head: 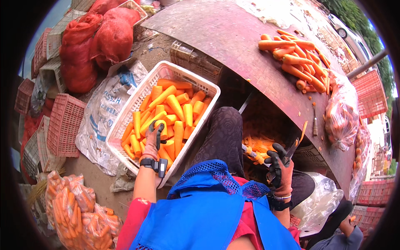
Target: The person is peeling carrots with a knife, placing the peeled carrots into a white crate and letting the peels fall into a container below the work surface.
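My left hand (153, 139), in a black-coated work glove, reaches into a white plastic crate (117, 153) full of peeled carrots (175, 107). Its fingers curl around the thick end of one peeled carrot (161, 123) on top of the heap. My right hand (281, 168), gloved the same way, is shut on a knife (292, 149) whose blade points up and away, with a strip of carrot peel (303, 131) at its tip. The knife's handle is hidden by the fingers. Below this hand, carrot peelings (259, 145) lie heaped under the table.
Unpeeled carrots (297, 59) are piled on the reddish table (215, 37), near a wooden-handled tool (315, 125) and a bag of carrots (342, 109). Bagged carrots (72, 215), crates (65, 125) and red mesh sacks (112, 34) stand left. Another person's hand (346, 225) shows lower right.
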The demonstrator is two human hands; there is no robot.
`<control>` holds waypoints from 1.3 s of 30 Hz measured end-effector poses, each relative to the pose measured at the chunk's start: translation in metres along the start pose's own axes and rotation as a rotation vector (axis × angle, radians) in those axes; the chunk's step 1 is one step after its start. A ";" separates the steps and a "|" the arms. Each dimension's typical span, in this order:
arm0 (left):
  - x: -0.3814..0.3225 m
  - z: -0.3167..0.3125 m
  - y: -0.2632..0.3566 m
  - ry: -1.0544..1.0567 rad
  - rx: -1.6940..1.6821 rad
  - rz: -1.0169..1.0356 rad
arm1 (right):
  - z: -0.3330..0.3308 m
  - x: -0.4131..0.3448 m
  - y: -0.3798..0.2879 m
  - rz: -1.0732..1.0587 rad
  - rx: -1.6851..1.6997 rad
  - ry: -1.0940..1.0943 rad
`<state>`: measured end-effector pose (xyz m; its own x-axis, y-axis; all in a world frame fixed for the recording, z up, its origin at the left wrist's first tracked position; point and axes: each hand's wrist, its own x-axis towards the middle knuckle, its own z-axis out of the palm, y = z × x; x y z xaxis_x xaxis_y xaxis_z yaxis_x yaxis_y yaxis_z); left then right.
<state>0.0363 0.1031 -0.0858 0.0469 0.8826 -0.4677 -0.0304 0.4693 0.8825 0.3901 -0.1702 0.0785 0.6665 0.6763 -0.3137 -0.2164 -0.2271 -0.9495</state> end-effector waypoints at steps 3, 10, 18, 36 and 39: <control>-0.013 -0.045 0.010 0.285 0.323 0.318 | -0.015 0.014 0.005 -0.080 0.012 -0.056; 0.000 0.026 0.104 0.135 0.794 0.661 | -0.070 0.066 0.017 -0.467 -0.584 0.211; 0.016 0.422 0.203 -0.408 1.068 1.248 | -0.090 0.058 0.049 0.040 0.588 0.158; 0.080 0.578 0.166 -0.600 1.122 0.872 | -0.107 0.056 0.027 -0.076 0.314 0.290; 0.025 0.527 0.153 -0.912 0.383 0.277 | -0.102 0.051 0.022 -0.095 0.340 0.330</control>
<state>0.5592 0.1827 0.0628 0.8323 0.5271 -0.1715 0.1579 0.0712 0.9849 0.4924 -0.2120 0.0420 0.8737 0.4117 -0.2592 -0.3278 0.1044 -0.9390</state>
